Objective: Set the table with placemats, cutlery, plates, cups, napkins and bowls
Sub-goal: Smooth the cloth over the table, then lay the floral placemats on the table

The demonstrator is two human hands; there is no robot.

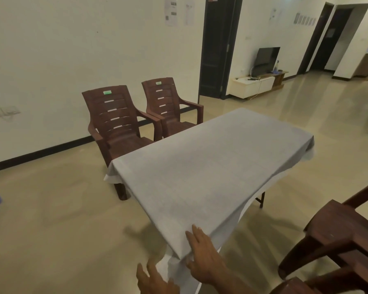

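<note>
I saw the table (pixel 210 166) covered by a pale grey tablecloth (pixel 221 158) that hung over its edges. At the table's nearest corner, the right hand (pixel 204 257) lay flat on the cloth, fingers straight and spread, its grip holding nothing. Just below that corner the left hand (pixel 153 281) was beside the hanging cloth, fingers loosely extended; I could not tell whether it touched the fabric. Two brown plastic chairs (pixel 119 124) stood along the table's far side, and another brown chair (pixel 338 236) stood at its near right.
</note>
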